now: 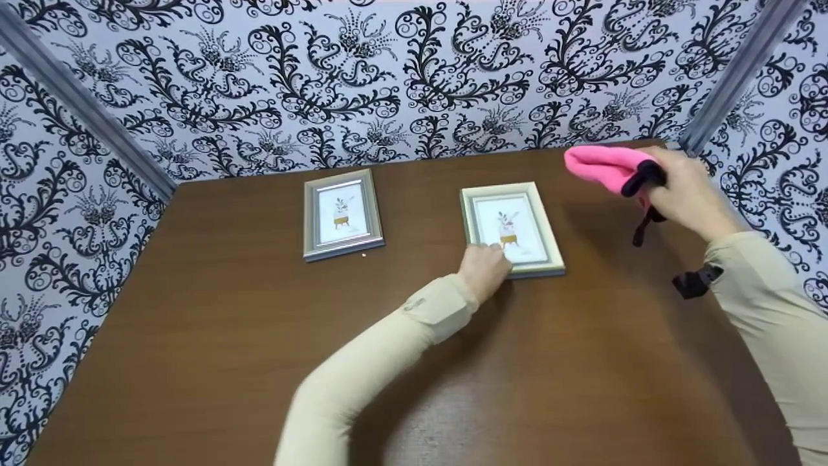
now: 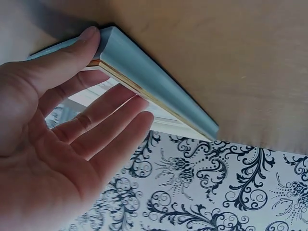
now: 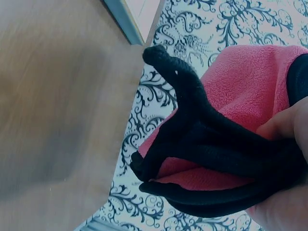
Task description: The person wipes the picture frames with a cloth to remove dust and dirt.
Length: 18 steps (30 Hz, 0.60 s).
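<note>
My left hand (image 1: 485, 268) is at the near left corner of a cream-edged picture frame (image 1: 548, 228) lying face up on the table. In the left wrist view the thumb (image 2: 79, 48) lies against the outer edge of the frame's corner, while the fingers reach over its front. Raised above the table at the right, my right hand (image 1: 691, 191) grips a bunched pink fleecy cloth (image 1: 598, 167) with black trim. In the right wrist view, black strips (image 3: 192, 103) of that trim stick out from the pink fabric (image 3: 245, 82). The cloth is apart from the frame.
A second picture frame (image 1: 376, 220), silver-brown with a similar plant picture, lies on the brown table (image 1: 226, 336) to the left. Black-and-white patterned walls (image 1: 362, 77) with grey corner posts enclose the back and sides. A tiny pale speck (image 1: 363, 255) lies below that frame.
</note>
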### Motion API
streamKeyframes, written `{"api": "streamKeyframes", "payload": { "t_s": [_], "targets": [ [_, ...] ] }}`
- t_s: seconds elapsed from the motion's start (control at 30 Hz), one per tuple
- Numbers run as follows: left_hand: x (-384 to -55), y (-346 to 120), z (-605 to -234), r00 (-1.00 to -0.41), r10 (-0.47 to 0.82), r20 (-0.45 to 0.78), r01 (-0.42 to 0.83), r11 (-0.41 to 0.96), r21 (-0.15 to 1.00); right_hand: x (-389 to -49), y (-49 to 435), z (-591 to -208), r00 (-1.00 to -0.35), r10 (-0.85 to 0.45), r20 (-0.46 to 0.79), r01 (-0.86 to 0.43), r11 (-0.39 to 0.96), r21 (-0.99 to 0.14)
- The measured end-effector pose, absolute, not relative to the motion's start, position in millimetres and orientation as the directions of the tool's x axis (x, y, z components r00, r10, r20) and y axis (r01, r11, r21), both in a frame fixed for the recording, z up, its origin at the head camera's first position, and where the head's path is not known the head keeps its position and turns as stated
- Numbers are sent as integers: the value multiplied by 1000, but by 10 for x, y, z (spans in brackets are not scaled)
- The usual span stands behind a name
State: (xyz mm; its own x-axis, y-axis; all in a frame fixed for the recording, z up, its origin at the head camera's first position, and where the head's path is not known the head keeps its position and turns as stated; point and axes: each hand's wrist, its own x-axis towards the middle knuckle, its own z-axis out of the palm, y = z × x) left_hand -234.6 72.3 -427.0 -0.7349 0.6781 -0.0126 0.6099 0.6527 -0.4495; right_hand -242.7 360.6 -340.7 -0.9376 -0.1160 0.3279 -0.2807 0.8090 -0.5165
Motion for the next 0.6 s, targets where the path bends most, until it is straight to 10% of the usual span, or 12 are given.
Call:
{"api": "streamKeyframes", "payload": {
  "t_s": [0.6],
  "targets": [
    [-1786,57,-4297,-614,789,27,699,560,-445,-2719,3019,-3655,-905,-260,336,-408,751,-520]
  ]
}}
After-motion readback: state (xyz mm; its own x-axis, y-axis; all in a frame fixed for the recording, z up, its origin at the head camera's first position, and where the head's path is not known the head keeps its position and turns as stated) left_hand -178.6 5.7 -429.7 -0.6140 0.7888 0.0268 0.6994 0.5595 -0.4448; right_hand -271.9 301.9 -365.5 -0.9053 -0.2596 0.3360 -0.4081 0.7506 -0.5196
